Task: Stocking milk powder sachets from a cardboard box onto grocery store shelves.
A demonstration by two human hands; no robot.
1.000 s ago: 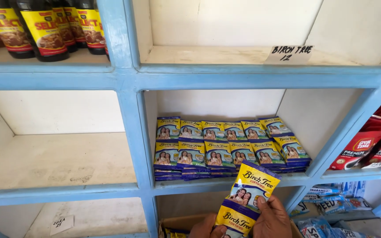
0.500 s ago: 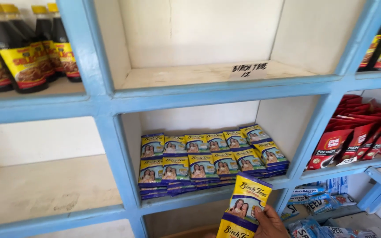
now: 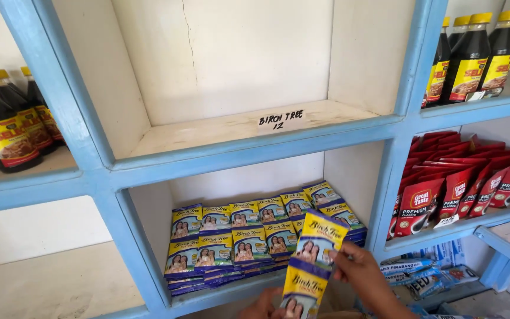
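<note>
Gripped yellow-purple sachet strip (image 3: 313, 258) w/ right hand (image 3: 358, 272) at 3 o'clock, left hand (image 3: 265, 307) underneath, grip unclear; best kept flat, square to sachet stacks (image 3: 249, 239).

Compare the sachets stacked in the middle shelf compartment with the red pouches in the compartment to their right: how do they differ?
The stacked sachets are yellow and purple and lie flat in rows; the red pouches are red and lean back, overlapping. The sachets look smaller than the pouches. Both sit in a blue shelf.
</note>
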